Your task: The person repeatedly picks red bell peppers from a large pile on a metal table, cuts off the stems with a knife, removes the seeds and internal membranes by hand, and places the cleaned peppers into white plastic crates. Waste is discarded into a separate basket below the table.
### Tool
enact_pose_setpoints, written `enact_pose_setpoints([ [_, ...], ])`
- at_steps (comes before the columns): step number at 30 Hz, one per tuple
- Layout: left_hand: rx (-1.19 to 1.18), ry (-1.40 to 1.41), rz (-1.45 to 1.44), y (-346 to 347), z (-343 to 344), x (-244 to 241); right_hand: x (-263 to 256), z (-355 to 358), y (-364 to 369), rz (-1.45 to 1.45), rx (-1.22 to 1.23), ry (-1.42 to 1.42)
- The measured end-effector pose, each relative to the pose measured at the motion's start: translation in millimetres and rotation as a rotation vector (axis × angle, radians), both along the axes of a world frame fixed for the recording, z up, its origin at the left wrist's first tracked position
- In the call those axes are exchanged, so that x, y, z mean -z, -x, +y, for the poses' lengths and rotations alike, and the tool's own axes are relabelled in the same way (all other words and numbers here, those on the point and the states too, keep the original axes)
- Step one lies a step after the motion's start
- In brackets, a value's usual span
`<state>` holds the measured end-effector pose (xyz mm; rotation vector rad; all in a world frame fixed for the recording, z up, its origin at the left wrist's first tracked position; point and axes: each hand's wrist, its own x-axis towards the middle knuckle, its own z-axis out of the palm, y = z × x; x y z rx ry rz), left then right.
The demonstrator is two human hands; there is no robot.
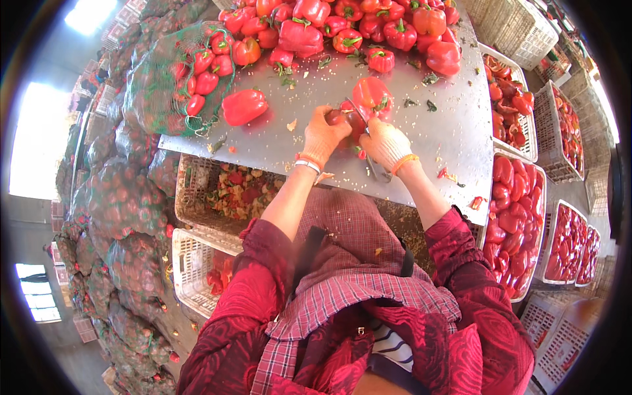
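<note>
In a knit glove, my left hand [323, 132] grips a red bell pepper [354, 122] just above the metal tabletop. My right hand [387, 144], gloved too, is shut on a knife whose narrow blade [356, 108] lies against that pepper. How deep the blade sits cannot be made out. Just beyond both hands rests a whole red-orange bell pepper [371, 93]. Another red pepper [245, 106] lies on its side to the left of my left hand. Below my right hand, a thin metal piece [371, 167] shows on the table, partly hidden.
Red peppers [301, 37] are heaped at the table's [306, 98] far side, beside a green mesh sack [158, 84]. A crate of scraps [197, 190] sits under the front edge. Pepper-filled crates [543, 217] line the right; stacked sacks [126, 197] fill the left.
</note>
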<state>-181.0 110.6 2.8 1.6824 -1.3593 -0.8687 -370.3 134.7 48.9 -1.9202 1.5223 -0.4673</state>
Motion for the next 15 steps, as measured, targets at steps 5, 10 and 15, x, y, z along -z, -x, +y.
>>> enact_pose_setpoints([
  [5,-0.160,-0.162,0.911,-18.7,-4.0,3.2,17.6,42.5,3.8,-0.004,0.070,-0.267],
  [10,-0.047,-0.204,1.274,-59.1,15.3,-30.2,15.5,70.1,45.9,-0.108,0.216,-0.185],
  [15,0.166,0.007,0.733,-50.0,40.3,-55.4,-88.0,57.2,-1.7,-0.514,0.260,-0.237],
])
